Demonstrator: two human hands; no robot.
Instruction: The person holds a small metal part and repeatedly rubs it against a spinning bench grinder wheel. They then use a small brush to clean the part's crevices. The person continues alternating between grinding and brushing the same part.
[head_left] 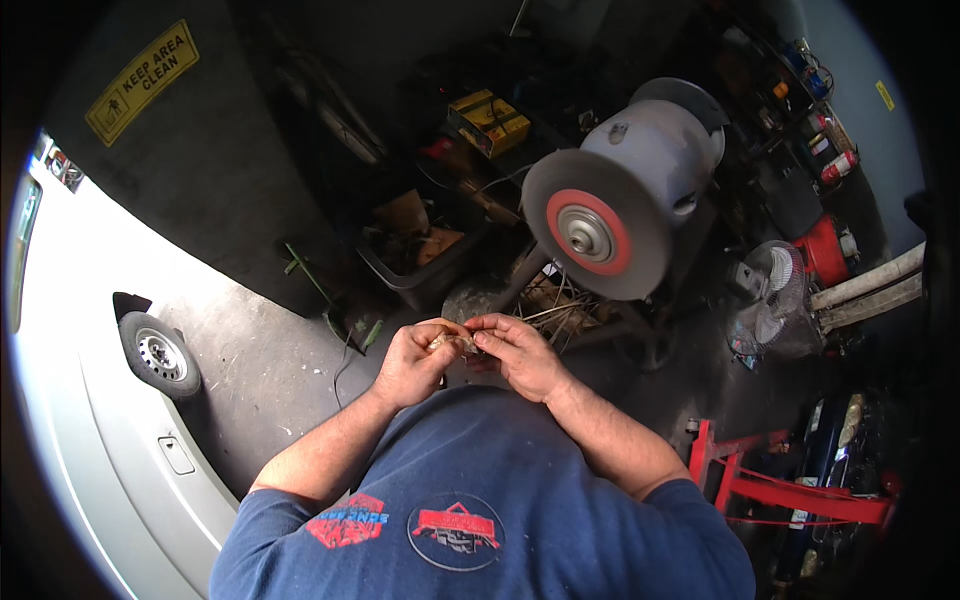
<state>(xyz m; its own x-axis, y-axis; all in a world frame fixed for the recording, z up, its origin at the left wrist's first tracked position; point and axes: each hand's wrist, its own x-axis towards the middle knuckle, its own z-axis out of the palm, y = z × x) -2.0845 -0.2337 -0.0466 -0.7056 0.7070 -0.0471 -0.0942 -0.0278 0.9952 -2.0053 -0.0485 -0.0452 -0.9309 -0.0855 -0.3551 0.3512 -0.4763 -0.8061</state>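
Observation:
Both my hands meet in front of my chest, fingers pinched together around a small, pale, shiny crumpled piece [456,342]; its kind I cannot make out. My left hand [412,362] grips it from the left with curled fingers. From the other side my right hand [522,358] pinches at it with thumb and fingertips. Just beyond the hands, to the right, stands a grey bench grinder [655,150] with a large dark wheel [547,190] that has a red centre and a metal hub nut. The wheel is apart from my hands.
A dark bin [400,275] with scraps stands ahead to the left, a yellow box [490,120] behind it. At right are a fan [780,295], a red metal frame [800,492] and a loaded shelf [800,130]. A white vehicle [90,420] and a wheel [160,355] are at left.

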